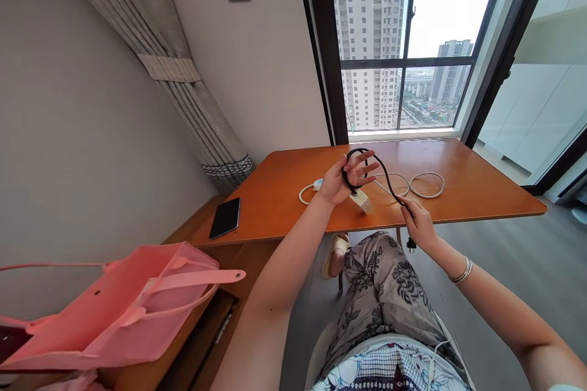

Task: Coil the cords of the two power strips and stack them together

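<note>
A black power cord [389, 182] runs between my two hands above the wooden table. Its coil loops around my left hand [347, 178], which is turned palm up with the fingers spread and the thumb by the loop. My right hand [418, 220] is closed around the cord beyond the table's front edge, and the black plug [411, 245] hangs just below it. Under my left hand lies a cream block-shaped item [362, 201], partly hidden. A white cable [426, 197] lies in loops on the table, and a white connector [318, 184] shows behind my left wrist.
The orange-brown table [481, 189] stands against the window [403, 61]. On its left lies a black phone or tablet [225, 218]. A pink bag [114, 311] sits on a wooden cabinet [206, 342] at the lower left. A tied grey curtain [183, 91] hangs beside the wall.
</note>
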Motion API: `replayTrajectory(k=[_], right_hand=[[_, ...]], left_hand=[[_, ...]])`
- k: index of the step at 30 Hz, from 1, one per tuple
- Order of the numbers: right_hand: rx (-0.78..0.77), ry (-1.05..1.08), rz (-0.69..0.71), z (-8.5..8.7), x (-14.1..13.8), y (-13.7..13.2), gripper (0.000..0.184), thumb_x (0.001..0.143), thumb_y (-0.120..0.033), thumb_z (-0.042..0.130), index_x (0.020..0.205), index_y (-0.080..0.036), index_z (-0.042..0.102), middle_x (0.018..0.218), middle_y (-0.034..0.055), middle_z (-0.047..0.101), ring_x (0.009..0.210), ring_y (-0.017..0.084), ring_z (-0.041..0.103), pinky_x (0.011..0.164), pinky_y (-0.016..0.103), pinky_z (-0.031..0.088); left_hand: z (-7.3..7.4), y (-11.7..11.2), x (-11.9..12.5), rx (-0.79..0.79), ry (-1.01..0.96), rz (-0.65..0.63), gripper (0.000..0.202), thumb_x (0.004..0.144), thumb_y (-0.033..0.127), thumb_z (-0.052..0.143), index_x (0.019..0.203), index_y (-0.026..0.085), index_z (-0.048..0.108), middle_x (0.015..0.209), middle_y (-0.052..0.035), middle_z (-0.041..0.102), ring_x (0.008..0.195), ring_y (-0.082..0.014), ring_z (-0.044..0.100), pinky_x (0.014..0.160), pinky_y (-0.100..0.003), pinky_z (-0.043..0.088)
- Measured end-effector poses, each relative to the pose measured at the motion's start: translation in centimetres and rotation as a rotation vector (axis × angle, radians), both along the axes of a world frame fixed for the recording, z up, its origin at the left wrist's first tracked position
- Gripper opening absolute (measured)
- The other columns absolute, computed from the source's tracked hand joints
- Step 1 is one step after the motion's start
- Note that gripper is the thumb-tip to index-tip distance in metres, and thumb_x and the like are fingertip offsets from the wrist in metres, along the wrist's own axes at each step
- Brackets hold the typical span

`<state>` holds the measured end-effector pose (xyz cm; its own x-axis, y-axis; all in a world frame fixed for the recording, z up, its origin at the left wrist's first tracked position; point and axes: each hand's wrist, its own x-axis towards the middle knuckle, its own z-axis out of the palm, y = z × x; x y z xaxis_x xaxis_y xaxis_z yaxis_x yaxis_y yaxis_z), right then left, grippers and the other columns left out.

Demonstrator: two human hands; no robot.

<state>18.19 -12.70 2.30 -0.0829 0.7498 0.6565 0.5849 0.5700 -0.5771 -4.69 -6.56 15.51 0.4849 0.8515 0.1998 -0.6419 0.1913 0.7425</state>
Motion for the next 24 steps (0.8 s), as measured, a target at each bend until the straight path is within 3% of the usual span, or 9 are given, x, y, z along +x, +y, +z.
replayTrajectory(k=[7,12,15,19,24], right_hand=[[0.138,-0.357,0.056,4.7,-1.1,-1.6,0.031,0.103,-0.028,0.042,0.123,-0.021,0.065,0.097,0.0087,0.07,0.08,0.018,0.068,0.07,0.029,0.052],[0.29,-0.461,0.1,8.4,-2.4,-3.0,0.031,0.105,-0.028,0.04,0.118,-0.018,0.066,0.088,0.0068,0.067,0.075,0.016,0.065,0.068,0.027,0.049],[0.343,-0.5,0.128,11.2,-2.8,-2.5,0.03,0.105,-0.027,0.04,0.114,-0.02,0.068,0.098,0.0077,0.068,0.085,0.016,0.065,0.07,0.026,0.049],[0.392,-0.591,0.129,14.2,-2.9,-1.3,0.028,0.104,-0.03,0.045,0.113,-0.022,0.07,0.104,0.0074,0.067,0.085,0.016,0.064,0.068,0.026,0.046],[0.371,-0.648,0.039,15.7,-3.4,-0.3,0.027,0.101,-0.036,0.049,0.112,-0.023,0.071,0.106,0.0081,0.063,0.08,0.016,0.06,0.061,0.026,0.038]], left_hand=[[0.0,-0.6,1.0,0.147,0.048,-0.035,0.044,0.09,0.034,0.064,0.057,0.015,0.043,0.139,-0.0091,0.062,0.138,-0.0331,0.05,0.11,-0.047,0.047],[-0.2,-1.1,1.8,0.25,0.131,-0.042,0.042,0.084,0.039,0.073,0.058,0.015,0.05,0.14,-0.0089,0.061,0.138,-0.0335,0.05,0.103,-0.037,0.05],[-0.6,-1.4,2.5,0.273,0.178,-0.065,0.043,0.079,0.043,0.078,0.058,0.015,0.052,0.132,-0.0108,0.066,0.126,-0.0308,0.06,0.094,-0.033,0.054],[-1.1,-1.5,3.1,0.193,0.27,-0.02,0.032,0.081,0.042,0.075,0.07,0.015,0.061,0.091,-0.0087,0.072,0.089,-0.0202,0.07,0.073,-0.027,0.055],[-0.9,-1.1,3.0,0.139,0.351,0.012,0.039,0.085,0.052,0.067,0.088,0.014,0.066,0.069,-0.0018,0.066,0.058,-0.0139,0.064,0.056,-0.025,0.051]])
